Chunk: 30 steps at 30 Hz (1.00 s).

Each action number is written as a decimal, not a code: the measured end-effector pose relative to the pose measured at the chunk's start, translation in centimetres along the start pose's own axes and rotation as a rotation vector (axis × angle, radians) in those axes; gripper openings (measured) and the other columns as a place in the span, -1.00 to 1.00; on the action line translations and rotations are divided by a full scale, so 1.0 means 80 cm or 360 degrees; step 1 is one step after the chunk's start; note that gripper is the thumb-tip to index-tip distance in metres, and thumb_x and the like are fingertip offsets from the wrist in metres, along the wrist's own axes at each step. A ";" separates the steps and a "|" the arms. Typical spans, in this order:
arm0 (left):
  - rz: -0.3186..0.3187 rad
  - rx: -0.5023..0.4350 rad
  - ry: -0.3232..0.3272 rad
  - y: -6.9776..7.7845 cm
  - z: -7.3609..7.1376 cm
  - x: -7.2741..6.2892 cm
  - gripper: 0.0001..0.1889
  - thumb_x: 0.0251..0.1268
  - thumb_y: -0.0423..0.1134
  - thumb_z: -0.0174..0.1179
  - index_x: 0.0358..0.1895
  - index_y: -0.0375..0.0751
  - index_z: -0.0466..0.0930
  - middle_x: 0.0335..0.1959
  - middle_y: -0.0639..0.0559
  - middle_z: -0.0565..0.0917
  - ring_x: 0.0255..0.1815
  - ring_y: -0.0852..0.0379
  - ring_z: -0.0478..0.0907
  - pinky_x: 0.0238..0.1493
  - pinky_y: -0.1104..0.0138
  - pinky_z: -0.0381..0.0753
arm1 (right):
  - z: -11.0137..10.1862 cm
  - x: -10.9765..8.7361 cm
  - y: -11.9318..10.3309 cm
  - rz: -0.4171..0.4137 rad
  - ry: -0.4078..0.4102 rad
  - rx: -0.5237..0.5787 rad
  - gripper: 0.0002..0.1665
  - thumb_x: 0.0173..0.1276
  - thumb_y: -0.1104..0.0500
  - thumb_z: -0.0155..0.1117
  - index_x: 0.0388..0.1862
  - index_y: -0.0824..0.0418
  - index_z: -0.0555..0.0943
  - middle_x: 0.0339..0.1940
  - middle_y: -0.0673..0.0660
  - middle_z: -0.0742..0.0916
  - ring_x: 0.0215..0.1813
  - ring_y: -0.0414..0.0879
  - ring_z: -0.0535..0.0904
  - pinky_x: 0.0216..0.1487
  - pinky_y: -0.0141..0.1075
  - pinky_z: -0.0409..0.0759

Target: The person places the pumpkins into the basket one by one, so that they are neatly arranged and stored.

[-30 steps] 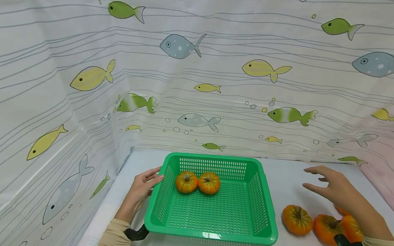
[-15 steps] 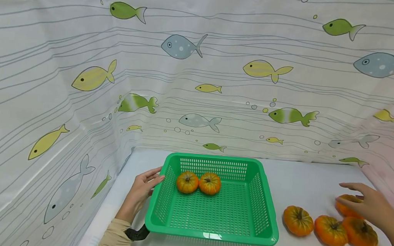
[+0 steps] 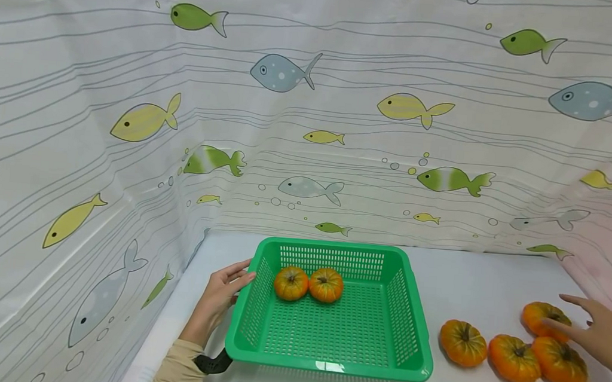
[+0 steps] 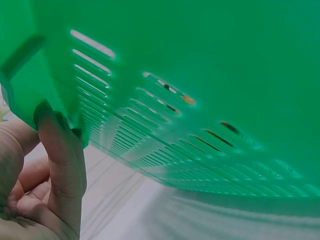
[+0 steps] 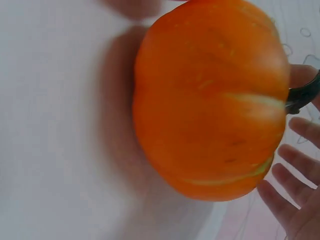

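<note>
My left hand (image 3: 219,295) grips the left rim of a green slotted plastic basket (image 3: 330,367); in the left wrist view its fingers (image 4: 62,155) are bent at the basket's edge. Inside, at the back left, two small orange pumpkins (image 3: 291,283) sit side by side. My right hand (image 3: 599,331) hovers with spread fingers around the right side of the rearmost loose pumpkin (image 3: 540,314); its thumb overlaps that pumpkin, and contact cannot be told. The right wrist view is filled by an orange pumpkin (image 5: 210,100) with a dark stem, the fingers (image 5: 300,162) extended beyond it.
Three more pumpkins lie on the white table right of the basket: one near its wall (image 3: 463,344), another in the middle (image 3: 514,360), and one at the right (image 3: 560,362). A fish-printed curtain (image 3: 362,159) encloses the back and sides.
My right hand has moved right and down from beside the basket to the rearmost loose pumpkin, uncovering the pumpkins at the right. The left hand and basket have stayed put.
</note>
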State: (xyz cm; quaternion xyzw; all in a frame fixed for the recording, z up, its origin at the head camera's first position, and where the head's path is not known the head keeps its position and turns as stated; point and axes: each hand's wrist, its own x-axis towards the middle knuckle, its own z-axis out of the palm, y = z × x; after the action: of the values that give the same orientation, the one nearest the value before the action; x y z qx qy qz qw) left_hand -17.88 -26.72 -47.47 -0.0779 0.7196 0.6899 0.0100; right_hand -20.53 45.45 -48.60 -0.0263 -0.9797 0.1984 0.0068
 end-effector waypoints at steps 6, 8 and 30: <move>-0.0004 0.0005 0.0009 0.000 0.000 0.000 -0.42 0.43 -0.22 0.35 0.46 -0.19 0.47 -0.19 0.09 0.66 -0.39 0.26 0.71 -0.38 0.36 0.78 | 0.009 0.000 0.016 0.0091 -0.0118 0.0021 0.21 0.34 -0.41 0.31 0.38 0.64 0.23 0.24 0.82 0.25 0.13 0.71 0.23 -0.02 0.53 0.51; -0.0008 0.0006 0.0011 0.000 0.001 0.000 -0.43 0.43 -0.22 0.35 0.46 -0.18 0.47 -0.19 0.09 0.66 -0.39 0.26 0.71 -0.39 0.36 0.77 | 0.012 0.000 0.019 0.0126 -0.0157 0.0044 0.21 0.36 -0.41 0.29 0.39 0.64 0.20 0.24 0.82 0.25 0.14 0.70 0.23 -0.01 0.49 0.54; 0.0008 -0.0004 -0.0008 0.000 0.001 -0.001 -0.42 0.44 -0.22 0.33 0.47 -0.21 0.45 -0.22 0.10 0.65 -0.40 0.26 0.70 -0.39 0.37 0.76 | 0.017 -0.001 0.019 0.0182 -0.0230 0.0171 0.17 0.44 -0.34 0.27 0.39 0.69 0.16 0.29 0.78 0.26 0.17 0.67 0.25 0.07 0.45 0.55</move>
State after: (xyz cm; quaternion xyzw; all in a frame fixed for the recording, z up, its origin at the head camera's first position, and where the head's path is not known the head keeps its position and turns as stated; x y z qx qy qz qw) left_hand -17.80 -26.67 -47.43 -0.0743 0.7189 0.6910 0.0098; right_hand -20.40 46.29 -50.45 -0.0675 -0.9626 0.2519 -0.0738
